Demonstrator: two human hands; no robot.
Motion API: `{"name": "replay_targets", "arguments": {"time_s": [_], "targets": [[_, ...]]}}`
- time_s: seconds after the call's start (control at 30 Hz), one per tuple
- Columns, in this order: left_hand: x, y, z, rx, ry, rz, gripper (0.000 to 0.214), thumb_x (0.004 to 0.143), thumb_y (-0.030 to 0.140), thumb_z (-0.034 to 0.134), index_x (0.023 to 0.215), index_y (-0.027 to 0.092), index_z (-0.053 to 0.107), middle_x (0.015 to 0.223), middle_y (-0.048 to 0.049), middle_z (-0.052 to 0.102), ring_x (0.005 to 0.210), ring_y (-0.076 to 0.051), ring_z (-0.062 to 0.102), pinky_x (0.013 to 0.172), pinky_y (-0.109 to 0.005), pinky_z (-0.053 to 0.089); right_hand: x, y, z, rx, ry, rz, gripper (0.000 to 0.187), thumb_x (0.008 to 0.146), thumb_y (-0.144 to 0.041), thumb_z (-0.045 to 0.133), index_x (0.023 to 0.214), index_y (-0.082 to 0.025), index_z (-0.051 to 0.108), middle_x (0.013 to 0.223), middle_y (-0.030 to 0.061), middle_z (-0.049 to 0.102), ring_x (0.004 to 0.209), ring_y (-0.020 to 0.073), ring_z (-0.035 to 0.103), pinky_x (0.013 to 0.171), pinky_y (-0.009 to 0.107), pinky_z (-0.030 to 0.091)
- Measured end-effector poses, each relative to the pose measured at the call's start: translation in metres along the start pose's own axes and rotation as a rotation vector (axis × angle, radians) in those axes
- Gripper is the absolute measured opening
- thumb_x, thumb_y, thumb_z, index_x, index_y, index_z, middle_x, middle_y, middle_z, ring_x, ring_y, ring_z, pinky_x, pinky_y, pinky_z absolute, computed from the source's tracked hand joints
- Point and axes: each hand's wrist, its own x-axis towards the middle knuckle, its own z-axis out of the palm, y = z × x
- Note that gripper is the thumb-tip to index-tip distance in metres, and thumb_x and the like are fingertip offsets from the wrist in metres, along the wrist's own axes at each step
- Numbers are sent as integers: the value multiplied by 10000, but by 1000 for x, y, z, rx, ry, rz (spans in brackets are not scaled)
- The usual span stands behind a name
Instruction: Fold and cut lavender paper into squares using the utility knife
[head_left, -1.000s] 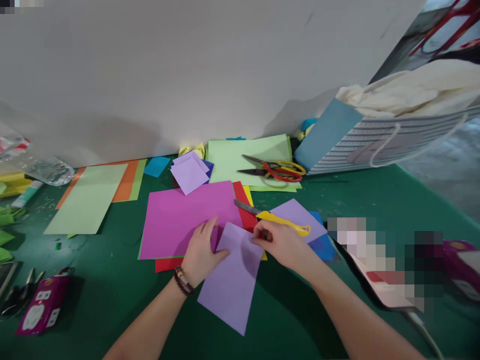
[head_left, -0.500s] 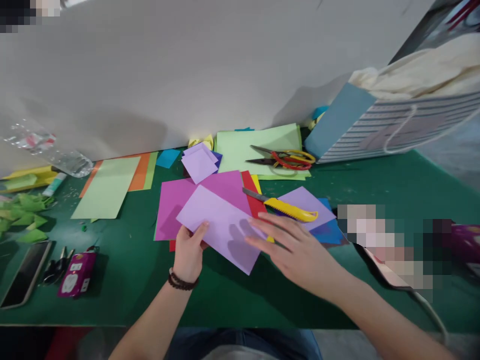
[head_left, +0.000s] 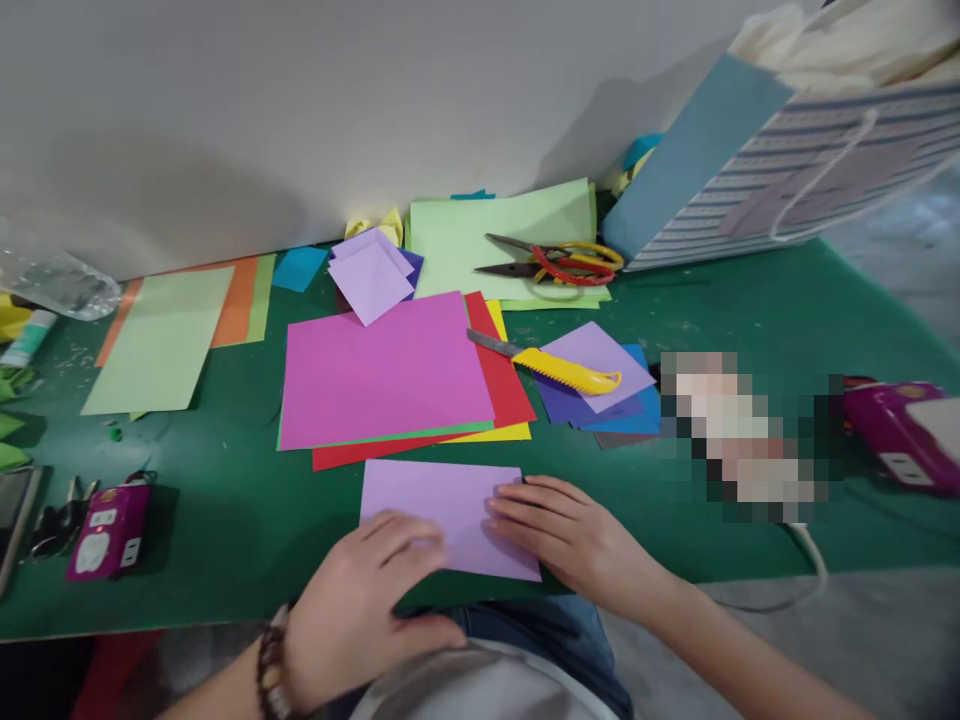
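Note:
A lilac sheet of paper (head_left: 450, 490) lies on the green table close to its front edge. My right hand (head_left: 577, 540) rests flat on the sheet's right end, fingers stretched out. Over the sheet's lower left part is my left hand (head_left: 375, 585), slightly blurred, with thumb and fingers apart and nothing between them. I cannot tell whether its fingertips touch the paper. Just beyond lies a stack of larger sheets with a magenta sheet (head_left: 382, 380) on top. A yellow-handled utility knife (head_left: 562, 368) rests across the stack's right edge and smaller lilac and blue squares.
Two pairs of scissors (head_left: 562, 262) lie on pale green sheets (head_left: 480, 225) by the wall. A striped paper bag (head_left: 750, 170) stands at the right. Purple power adapters (head_left: 112, 530) sit left and right, with keys, a phone and a plastic bottle (head_left: 60, 275) at the left.
The lilac sheet, held tilted in my left hand before, now lies flat nearer the table's front edge. My left hand has let go of it; my right hand has come down onto it.

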Motion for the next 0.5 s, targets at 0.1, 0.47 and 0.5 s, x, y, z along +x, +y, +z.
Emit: {"name": "replay_targets", "arguments": {"time_s": [0.1, 0.47, 0.5], "targets": [[34, -16, 25, 236, 36, 173, 648, 659, 671, 689, 1045, 159, 592, 1067, -133, 649, 940, -298, 619, 801, -459, 540, 8, 5, -1, 90, -5, 66, 345, 911, -127, 477, 1225, -227, 577, 1152, 37, 690, 1122, 164, 602, 1013, 407, 455], [35, -48, 37, 93, 85, 243, 515, 911, 199, 485, 1401, 234, 329, 1391, -177, 429, 1197, -253, 538, 876, -363, 549, 19, -4, 14, 152, 230, 543, 576, 864, -403, 611, 1386, -281, 401, 1101, 79, 679, 990, 232, 649, 810, 395, 570], [36, -48, 37, 102, 71, 283, 510, 903, 152, 470, 1393, 241, 361, 1432, -178, 374, 1228, -259, 510, 895, -366, 540, 16, -7, 15, 131, 256, 530, 602, 851, -368, 633, 1397, -282, 394, 1144, 89, 661, 1023, 239, 639, 822, 396, 569]]}}
